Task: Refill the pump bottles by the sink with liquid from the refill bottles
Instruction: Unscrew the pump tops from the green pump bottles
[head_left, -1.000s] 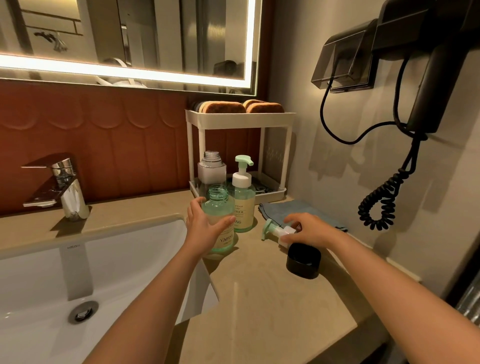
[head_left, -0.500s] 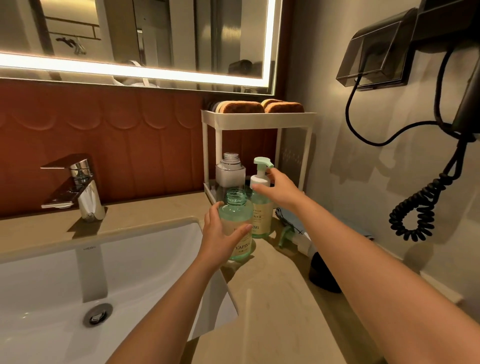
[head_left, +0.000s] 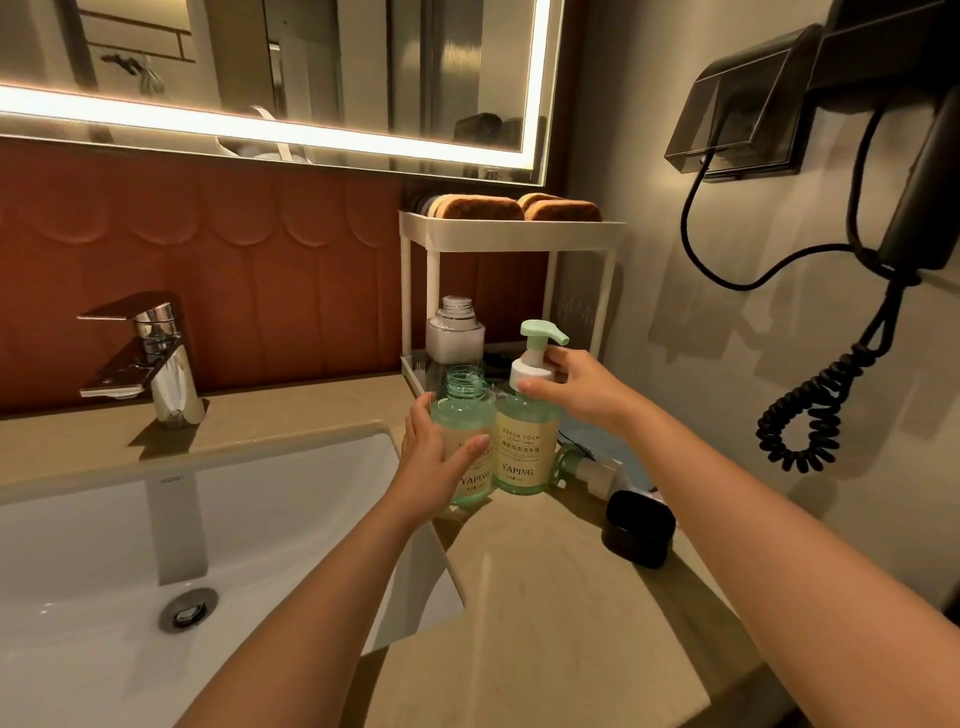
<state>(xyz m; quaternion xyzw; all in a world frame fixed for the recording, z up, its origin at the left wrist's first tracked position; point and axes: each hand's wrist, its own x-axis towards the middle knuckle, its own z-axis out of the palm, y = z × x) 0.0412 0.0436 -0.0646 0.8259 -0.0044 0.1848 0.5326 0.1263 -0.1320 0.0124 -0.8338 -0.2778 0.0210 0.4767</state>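
As the left hand (head_left: 431, 470) clasps the uncapped bottle (head_left: 465, 410) near the counter's (head_left: 545, 597) back edge, the right hand (head_left: 582, 389) pinches the pump (head_left: 531, 370).

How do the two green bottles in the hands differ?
The open bottle has a bare threaded neck; the pump bottle wears its pump. The left hand holds the open bottle by its body; the right hand grips the pump bottle at its collar. Both are green, upright, labelled YAPING.

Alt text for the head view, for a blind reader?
The left hand grips an uncapped green bottle on the beige counter beside the white sink, while the right hand grips the white-and-mint pump top of a second green bottle. A detached pump and black round cap lie nearby.
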